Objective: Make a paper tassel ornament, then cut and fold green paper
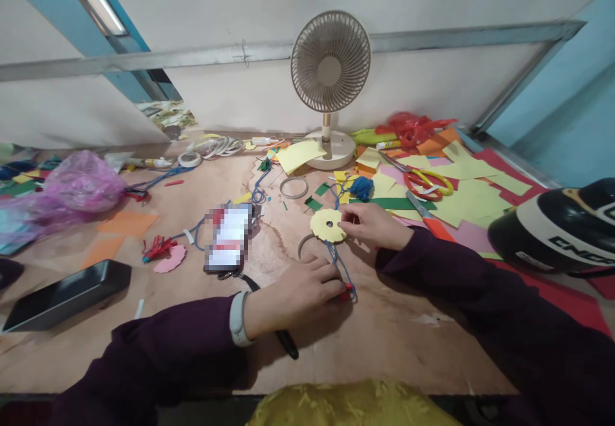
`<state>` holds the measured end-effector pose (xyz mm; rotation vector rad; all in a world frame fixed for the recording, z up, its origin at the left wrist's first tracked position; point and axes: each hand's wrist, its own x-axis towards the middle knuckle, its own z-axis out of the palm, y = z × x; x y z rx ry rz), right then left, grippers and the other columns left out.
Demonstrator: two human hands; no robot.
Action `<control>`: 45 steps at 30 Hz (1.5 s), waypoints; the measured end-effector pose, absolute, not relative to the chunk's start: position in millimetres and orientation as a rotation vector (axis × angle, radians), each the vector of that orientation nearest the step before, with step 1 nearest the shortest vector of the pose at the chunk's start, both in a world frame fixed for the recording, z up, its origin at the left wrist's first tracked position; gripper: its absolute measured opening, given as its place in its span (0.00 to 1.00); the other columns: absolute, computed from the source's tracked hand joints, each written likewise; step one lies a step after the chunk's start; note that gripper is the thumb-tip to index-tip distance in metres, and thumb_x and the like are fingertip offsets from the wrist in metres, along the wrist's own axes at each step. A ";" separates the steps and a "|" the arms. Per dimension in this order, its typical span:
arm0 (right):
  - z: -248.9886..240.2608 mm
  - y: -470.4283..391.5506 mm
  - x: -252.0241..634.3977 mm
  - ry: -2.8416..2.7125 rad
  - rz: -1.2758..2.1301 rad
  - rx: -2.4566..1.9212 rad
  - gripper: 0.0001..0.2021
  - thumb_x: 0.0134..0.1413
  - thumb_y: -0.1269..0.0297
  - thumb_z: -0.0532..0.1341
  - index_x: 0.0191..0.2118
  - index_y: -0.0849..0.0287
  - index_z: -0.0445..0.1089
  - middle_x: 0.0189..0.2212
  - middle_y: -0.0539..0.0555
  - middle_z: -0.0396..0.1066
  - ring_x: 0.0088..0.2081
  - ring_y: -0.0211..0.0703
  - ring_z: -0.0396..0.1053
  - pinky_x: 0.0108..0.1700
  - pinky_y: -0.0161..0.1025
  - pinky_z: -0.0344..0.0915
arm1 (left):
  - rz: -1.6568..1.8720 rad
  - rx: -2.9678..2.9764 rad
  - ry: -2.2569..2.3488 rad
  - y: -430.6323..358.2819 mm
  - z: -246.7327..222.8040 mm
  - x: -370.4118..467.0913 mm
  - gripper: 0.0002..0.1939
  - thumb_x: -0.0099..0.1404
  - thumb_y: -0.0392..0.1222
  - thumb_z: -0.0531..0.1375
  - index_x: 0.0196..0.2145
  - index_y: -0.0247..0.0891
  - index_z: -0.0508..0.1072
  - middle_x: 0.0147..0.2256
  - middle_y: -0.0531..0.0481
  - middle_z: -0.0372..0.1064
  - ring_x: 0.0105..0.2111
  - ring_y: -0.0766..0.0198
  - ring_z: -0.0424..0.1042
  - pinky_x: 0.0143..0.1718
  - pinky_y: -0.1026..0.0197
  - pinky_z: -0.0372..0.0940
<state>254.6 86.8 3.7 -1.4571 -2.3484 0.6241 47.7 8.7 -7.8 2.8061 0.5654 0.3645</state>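
Observation:
A scalloped yellow paper disc (321, 226) with a small hole in its middle lies in front of me, blue cord (342, 261) running from it toward me. My right hand (372, 224) pinches the disc's right edge between thumb and fingers. Lower down, my left hand (305, 288) rests low over the table, fingers curled at the cord's near end beside a small red piece (346, 293); its fingertips are partly hidden. A ring-shaped band (304, 246) sits partly under the disc. Beyond the disc is a bundle of blue cord (361, 188).
A phone (229, 237) with a black strap and a dark box (70, 294) lie left. Red-and-yellow scissors (427, 182), a cutter (435, 221) and paper sheets spread right, near a large black-and-white container (552, 230). A fan (331, 67) stands behind; a pink plastic bag (84, 182) sits far left.

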 end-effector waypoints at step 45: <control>-3.7 35.3 243.9 -1.587 1.732 -1.076 0.10 0.44 0.61 0.65 0.30 0.59 0.65 0.22 0.47 0.67 0.23 0.34 0.64 0.26 0.33 0.61 | 0.754 0.611 0.679 18.8 -28.0 50.8 0.13 0.57 0.42 0.68 0.36 0.37 0.69 0.31 0.52 0.70 0.30 0.69 0.71 0.32 0.67 0.64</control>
